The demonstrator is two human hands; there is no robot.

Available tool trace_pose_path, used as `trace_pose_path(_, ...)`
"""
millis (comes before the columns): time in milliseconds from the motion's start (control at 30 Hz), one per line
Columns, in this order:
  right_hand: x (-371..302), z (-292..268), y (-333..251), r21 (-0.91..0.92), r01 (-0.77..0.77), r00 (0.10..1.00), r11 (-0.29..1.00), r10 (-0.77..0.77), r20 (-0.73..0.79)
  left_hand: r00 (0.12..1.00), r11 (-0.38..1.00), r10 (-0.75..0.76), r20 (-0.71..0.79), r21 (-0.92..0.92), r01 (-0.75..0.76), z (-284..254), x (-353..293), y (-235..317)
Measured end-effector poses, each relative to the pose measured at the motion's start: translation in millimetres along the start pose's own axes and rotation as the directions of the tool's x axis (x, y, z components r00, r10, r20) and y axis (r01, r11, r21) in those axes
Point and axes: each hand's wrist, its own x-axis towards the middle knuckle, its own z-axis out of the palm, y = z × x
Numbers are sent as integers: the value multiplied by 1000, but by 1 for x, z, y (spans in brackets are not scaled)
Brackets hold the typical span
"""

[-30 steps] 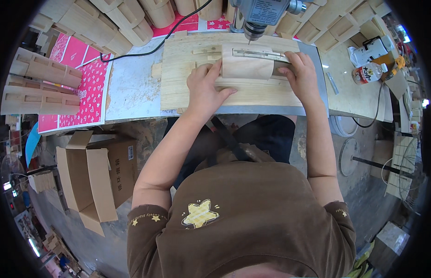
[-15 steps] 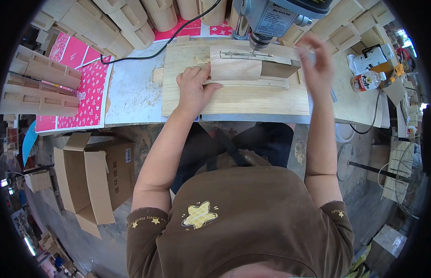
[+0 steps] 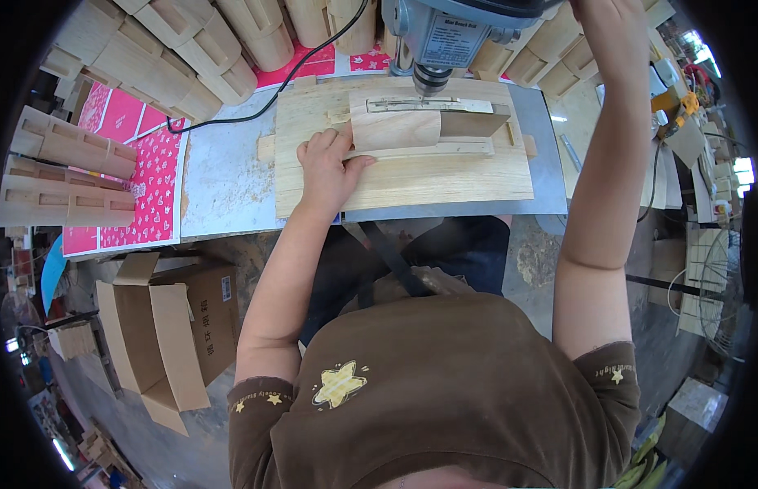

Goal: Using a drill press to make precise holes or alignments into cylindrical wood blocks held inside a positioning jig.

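A pale wooden piece with a curved front face [image 3: 395, 130] lies in a jig on a flat wooden board [image 3: 444, 183]. My left hand [image 3: 324, 167] grips its left end, fingers bent against it and thumb stretched along the jig's front strip. Above the piece's slotted top hangs the chuck [image 3: 431, 79] of a blue-grey bench drill [image 3: 450, 37], close over the wood; whether the bit touches it I cannot tell. My right hand [image 3: 611, 10] is raised at the upper edge, right of the drill head, with its fingers mostly out of the picture.
Stacked wooden pieces [image 3: 69, 200] with rectangular recesses line the left and back of the table. A black cable [image 3: 269, 106] runs across the tabletop. An open cardboard box [image 3: 183, 334] stands on the floor at the left. A yellow tool [image 3: 687, 103] lies at the right.
My right hand has risen from beside the jig's right end to the upper right, by the drill. My left hand stays on the wooden piece. The whole view has shifted slightly.
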Motion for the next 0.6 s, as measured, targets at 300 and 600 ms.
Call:
trace_pose_path(300,-131,22,7,220,-61,998,973,66,-16,1000,1000,8,15,17,-8,-1,3,1)
trace_pose_path(600,-156,59,30,174,42,996,984,-27,-90,1000,1000,11,-3,8,-11,-1,1,-1)
